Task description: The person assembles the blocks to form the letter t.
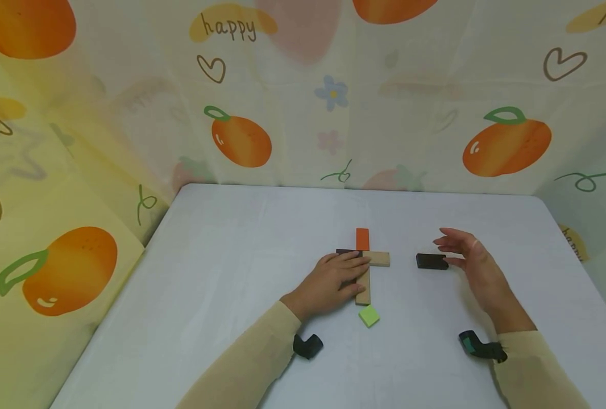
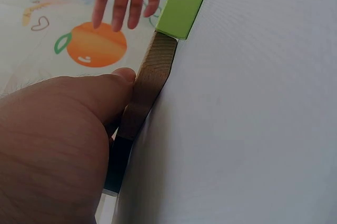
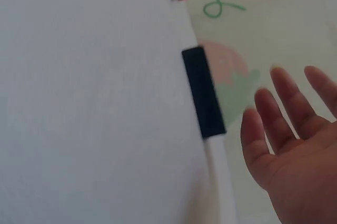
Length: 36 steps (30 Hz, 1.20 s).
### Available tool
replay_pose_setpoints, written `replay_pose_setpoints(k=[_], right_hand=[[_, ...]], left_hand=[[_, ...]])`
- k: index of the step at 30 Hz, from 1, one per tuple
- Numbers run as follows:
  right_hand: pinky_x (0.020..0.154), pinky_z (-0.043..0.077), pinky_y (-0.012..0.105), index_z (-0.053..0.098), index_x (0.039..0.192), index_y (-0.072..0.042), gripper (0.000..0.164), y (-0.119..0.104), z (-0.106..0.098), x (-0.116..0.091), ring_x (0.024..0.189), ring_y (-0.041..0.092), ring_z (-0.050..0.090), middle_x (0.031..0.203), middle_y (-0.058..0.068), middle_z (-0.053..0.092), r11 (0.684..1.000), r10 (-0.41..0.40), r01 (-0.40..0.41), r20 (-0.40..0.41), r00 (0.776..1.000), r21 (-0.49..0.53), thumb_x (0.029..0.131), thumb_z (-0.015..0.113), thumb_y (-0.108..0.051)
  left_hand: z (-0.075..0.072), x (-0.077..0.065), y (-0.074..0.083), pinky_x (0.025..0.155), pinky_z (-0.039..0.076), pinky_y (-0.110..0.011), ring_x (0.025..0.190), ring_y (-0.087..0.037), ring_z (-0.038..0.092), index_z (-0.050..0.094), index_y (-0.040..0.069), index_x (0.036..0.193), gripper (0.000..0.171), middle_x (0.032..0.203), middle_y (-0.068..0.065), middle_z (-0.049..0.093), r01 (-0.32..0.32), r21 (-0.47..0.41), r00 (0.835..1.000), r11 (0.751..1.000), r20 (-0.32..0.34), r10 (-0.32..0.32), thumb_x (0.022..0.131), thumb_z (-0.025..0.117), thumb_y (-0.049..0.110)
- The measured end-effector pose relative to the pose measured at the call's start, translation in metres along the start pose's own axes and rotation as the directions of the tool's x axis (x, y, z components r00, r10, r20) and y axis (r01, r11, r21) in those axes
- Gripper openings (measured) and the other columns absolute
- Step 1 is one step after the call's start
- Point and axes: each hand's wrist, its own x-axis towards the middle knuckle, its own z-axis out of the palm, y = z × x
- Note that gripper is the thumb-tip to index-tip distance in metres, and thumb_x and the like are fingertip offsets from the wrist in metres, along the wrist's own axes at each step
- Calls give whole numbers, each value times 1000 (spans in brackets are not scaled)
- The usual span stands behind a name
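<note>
My left hand (image 1: 328,281) lies over a flat cross of small blocks, its fingers laid across the middle. An orange block (image 1: 362,239) forms the top of the cross and a tan wooden block (image 1: 379,259) its right arm. Another tan block (image 1: 365,292) runs downward, beside the left thumb. Partly hidden under the fingers is a dark block (image 1: 345,251) on the left side. Below the cross lies a lime-green block (image 1: 369,316), turned like a diamond. To the right, my right hand (image 1: 479,270) hovers with spread fingers beside a separate black block (image 1: 431,261), holding nothing.
All the blocks lie on a white table (image 1: 206,238). A curtain (image 1: 293,142) printed with oranges hangs behind the table's far edge and along its left side. Each wrist wears a small black camera, such as the left wrist camera (image 1: 309,346).
</note>
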Motion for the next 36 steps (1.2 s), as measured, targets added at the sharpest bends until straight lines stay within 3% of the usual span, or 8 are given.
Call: replay_pose_setpoints(k=[4,9,14,18,21,26,32,36], right_hand=[[106,40,28,47,158,6,56,5,-6,-2,132,26,48,141,17,60,993,10,-16,-49,999,-114,121,27,-31],[104,40,18,45,159,6,48,14,-13,-5,130,18,50,142,18,58,961,70,-76,-33,997,-264,121,28,-19],[98,36,9,48,160,-3,50,19,-13,-7,127,9,51,145,18,60,879,199,-196,-38,979,-434,117,55,-27],[98,35,8,55,156,-8,59,21,-11,-7,131,21,53,145,15,62,828,279,-267,-51,959,-493,107,75,-33],[98,33,6,59,152,-8,59,22,-9,-7,135,31,53,146,15,61,812,300,-286,-57,952,-509,103,81,-32],[99,32,3,62,147,-3,54,24,-8,-8,135,37,55,144,18,60,812,253,-238,-46,966,-533,100,84,-20],[97,35,4,68,141,-1,49,25,-6,-8,118,21,56,134,16,64,815,182,-167,-28,983,-555,97,86,-12],[96,36,10,72,136,-2,44,27,-6,-7,114,20,55,128,15,67,789,142,-118,-8,990,-603,95,87,-8]], left_hand=[[-1,0,1,129,19,-46,161,-12,25,52,12,163,56,169,7,43,1,-4,1000,1000,0,-1,113,63,35],[0,1,1,129,19,-46,161,-12,25,52,13,163,56,169,8,43,3,4,1000,1000,2,-3,113,64,36],[1,0,-2,128,20,-47,161,-11,25,53,13,163,56,169,8,43,6,1,1000,1000,1,-6,113,64,36],[2,-1,-3,128,20,-48,161,-11,25,53,13,162,56,169,8,43,3,-5,1000,1000,-5,-3,113,64,37],[2,-1,-4,128,20,-47,161,-10,24,53,13,162,56,169,8,43,-1,-3,1000,1000,-11,1,113,64,37],[4,-1,-5,129,19,-46,161,-9,24,53,13,162,57,169,9,43,1,-4,1000,1000,-11,-1,113,64,38],[4,0,-4,129,18,-46,161,-9,24,52,13,163,57,170,9,42,-1,-6,1000,1000,-6,1,113,64,37],[5,1,-4,129,18,-46,161,-9,23,52,13,163,56,169,9,42,-4,-3,1000,1000,-8,4,113,63,37]])
